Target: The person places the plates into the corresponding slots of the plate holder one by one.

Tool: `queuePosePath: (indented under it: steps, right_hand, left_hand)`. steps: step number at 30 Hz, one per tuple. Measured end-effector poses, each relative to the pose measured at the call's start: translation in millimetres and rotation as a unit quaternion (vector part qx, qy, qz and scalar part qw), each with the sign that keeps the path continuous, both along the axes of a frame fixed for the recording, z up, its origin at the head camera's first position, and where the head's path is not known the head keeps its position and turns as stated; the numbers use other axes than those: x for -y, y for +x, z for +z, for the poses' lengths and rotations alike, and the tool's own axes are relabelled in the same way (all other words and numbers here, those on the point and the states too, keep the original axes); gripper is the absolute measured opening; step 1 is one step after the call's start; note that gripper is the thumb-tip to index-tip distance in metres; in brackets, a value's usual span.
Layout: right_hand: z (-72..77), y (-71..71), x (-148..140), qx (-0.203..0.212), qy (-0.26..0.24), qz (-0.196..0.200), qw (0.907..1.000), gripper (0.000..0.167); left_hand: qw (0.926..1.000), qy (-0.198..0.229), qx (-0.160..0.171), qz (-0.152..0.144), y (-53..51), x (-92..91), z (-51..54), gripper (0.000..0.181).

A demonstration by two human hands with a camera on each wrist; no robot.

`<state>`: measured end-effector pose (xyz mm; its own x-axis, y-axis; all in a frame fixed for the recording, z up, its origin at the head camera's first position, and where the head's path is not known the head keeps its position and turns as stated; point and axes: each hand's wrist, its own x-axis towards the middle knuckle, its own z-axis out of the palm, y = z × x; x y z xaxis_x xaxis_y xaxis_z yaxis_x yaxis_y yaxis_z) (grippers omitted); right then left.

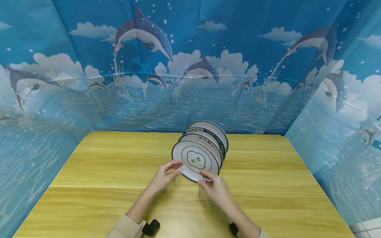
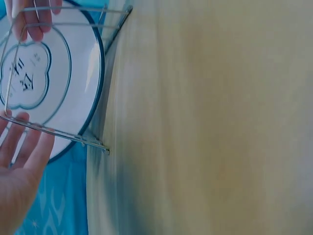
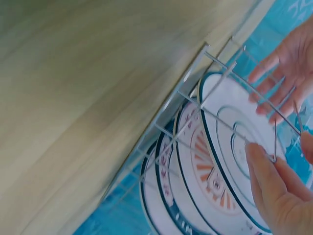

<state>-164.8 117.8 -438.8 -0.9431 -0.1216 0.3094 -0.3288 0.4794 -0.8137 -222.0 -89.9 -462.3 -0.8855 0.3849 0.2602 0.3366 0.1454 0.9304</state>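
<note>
A metal wire dish rack [image 1: 199, 191] stands on the wooden table and holds several round plates on edge, one behind another. The front plate [image 1: 209, 162] is white with a dark rim and a flower-shaped outline around dark characters. My left hand [image 1: 161, 178] grips the rack's near left corner, thumb in front and fingers behind the wire. At the near right corner, my right hand [image 3: 276, 193] pinches the bent wire between thumb and fingers. Behind the front plate, another plate [image 3: 208, 171] shows an orange ray pattern. The rack's far end is mostly hidden by the plates.
The yellow wood-grain table [image 1: 104, 158] extends to both sides of the rack. A blue curtain [image 1: 125, 109] printed with dolphins and waves hangs behind the table and along its sides, close behind the rearmost plate.
</note>
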Motion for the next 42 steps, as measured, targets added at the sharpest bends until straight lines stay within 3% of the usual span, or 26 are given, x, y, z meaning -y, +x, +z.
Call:
queuePosePath:
  steps: [6, 13, 20, 32, 42]
  right_hand:
    - [6.5, 7.7, -14, 0.040, -0.001, 0.006, 0.9992, 0.032]
    - [9.3, 9.4, -27, 0.079, 0.003, 0.020, 0.9967, 0.035]
    - [9.3, 4.9, -37, 0.090, -0.001, 0.034, 0.9953, 0.036]
    - [1.4, -12.0, -44, 0.107, -0.006, 0.007, 0.9942, 0.036]
    - [-0.1, -17.1, -45, 0.090, -0.012, 0.031, 0.9954, 0.036]
  left_hand:
    - [0.9978, 0.038, 0.049, 0.022, 19.0, -12.2, -2.8, 0.030]
    - [0.9965, 0.050, 0.049, 0.046, 31.4, -24.2, -4.0, 0.030]
    - [0.9960, 0.057, 0.044, 0.053, 45.5, -33.1, 20.2, 0.033]
    - [0.9953, 0.045, 0.029, 0.081, 42.2, -42.9, 22.7, 0.034]
    - [0.9949, 0.040, 0.027, 0.089, 39.7, -42.5, 24.5, 0.036]
